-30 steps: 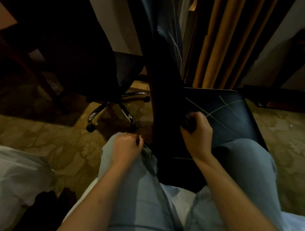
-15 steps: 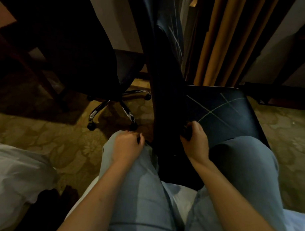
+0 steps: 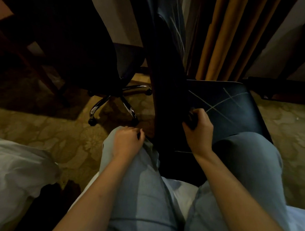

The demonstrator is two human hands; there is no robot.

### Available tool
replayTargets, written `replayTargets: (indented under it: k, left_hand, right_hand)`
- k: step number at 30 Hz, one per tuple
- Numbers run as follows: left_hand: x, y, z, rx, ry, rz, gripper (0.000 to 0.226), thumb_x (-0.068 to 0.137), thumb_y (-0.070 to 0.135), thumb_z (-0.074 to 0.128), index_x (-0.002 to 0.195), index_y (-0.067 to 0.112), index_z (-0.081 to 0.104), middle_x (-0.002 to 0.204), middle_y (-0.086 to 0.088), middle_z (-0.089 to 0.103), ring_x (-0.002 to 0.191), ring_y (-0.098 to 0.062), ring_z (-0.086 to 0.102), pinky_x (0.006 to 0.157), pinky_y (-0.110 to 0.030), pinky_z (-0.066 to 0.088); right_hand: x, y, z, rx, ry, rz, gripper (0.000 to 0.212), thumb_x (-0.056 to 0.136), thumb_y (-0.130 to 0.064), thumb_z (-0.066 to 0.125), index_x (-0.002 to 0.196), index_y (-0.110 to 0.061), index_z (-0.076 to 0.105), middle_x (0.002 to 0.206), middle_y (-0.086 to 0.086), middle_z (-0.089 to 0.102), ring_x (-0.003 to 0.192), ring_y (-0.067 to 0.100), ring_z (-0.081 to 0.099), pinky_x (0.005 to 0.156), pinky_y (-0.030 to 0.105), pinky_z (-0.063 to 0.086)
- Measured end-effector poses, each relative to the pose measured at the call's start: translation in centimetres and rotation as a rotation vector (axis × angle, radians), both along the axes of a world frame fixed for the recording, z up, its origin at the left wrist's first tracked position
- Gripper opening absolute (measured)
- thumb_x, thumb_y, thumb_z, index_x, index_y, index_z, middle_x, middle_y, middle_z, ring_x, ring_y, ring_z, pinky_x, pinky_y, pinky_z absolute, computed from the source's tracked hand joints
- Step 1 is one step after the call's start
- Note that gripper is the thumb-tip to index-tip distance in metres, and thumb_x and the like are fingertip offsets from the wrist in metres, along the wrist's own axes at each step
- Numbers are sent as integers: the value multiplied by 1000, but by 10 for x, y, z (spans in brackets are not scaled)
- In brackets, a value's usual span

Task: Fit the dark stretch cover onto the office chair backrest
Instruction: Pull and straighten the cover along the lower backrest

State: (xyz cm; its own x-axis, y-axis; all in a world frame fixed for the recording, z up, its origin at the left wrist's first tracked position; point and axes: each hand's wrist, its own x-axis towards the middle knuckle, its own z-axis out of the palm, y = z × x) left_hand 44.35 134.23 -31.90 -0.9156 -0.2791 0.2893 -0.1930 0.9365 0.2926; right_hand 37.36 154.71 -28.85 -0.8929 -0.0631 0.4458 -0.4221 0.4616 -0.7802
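Take the backrest as your landmark: it stands upright and edge-on to you, rising between your knees to the top of the view. The dark stretch cover is on it, its fabric marked with thin pale lines near the top and running down the panel towards your lap. Your right hand is just right of the backrest's lower part, fingers curled round a bunched wad of the cover and gripping it tight against the base of the panel. Your left hand lies just left of the backrest's lower edge, resting on your left knee with the fingers curled in. Something dark shows at their tips, possibly the cover's hem, but in this dim light you cannot tell whether they pinch it or hold nothing. To the right of the backrest the seat spreads out flat, dark with crossing pale lines, and your right knee overlaps its near edge. To the left of the backrest, farther off, stands a second office chair on a chrome star base with castors. Behind the backrest and to its right hang ochre curtains. A patterned carpet covers the floor on both sides, and white bedding lies well to the left of the backrest, near you.
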Motion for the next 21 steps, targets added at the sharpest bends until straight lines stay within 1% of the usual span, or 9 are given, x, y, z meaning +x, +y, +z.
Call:
replayTargets:
  k: [3,5,7,10,13,16,18,21]
  left_hand:
    - [1,2,2,-29,2,8,31,88,21,60,58,15,65,60,-1,64,58,-18,57,61,-30,43]
    - [1,2,2,-31,-16,6,31,89,22,59,62,13,69,64,-1,67,61,-18,59,63,-31,46]
    - [2,1,2,-23,-27,5,31,91,24,56,67,13,72,66,-1,68,63,-18,59,65,-33,47]
    - [3,2,3,7,-18,1,29,93,24,55,71,14,72,67,-1,67,64,-16,57,66,-28,40]
    - [4,1,5,44,-11,-23,28,95,23,54,76,13,72,69,-2,66,65,-17,56,67,-28,40]
    - [4,1,5,20,23,-26,27,93,21,56,74,12,73,66,-2,66,61,-17,56,66,-28,41]
    - [3,2,5,0,50,-33,28,92,21,57,71,12,73,65,-3,67,60,-18,57,64,-28,41]
    - [1,0,3,-11,70,-48,37,92,28,50,69,11,73,63,-4,67,59,-20,58,62,-30,44]
  right_hand:
    - [5,4,-18,70,-140,11,31,79,-12,73,82,-22,44,78,-9,48,66,4,46,57,12,31]
    - [6,7,-22,88,-172,23,31,79,-13,73,78,-24,44,75,-10,47,65,5,46,58,18,31]
    - [6,8,-17,79,-126,21,29,78,-10,72,79,-23,47,78,-8,50,69,9,49,60,19,33]
    - [4,6,3,2,21,-27,20,76,-6,71,85,-14,56,82,-7,54,73,9,52,63,8,36]
    - [-1,1,19,-55,103,-51,18,77,-7,70,90,-9,58,85,-5,56,76,7,52,66,6,37]
    - [-4,-1,16,-64,28,-22,19,79,-9,69,94,-12,58,90,-5,58,81,7,54,69,4,37]
    - [-1,0,5,-40,-48,-9,20,80,-10,70,93,-15,56,90,-5,57,81,8,54,66,5,34]
    - [2,6,-14,64,-153,20,22,81,-11,70,90,-20,52,88,-6,55,79,10,54,62,15,36]
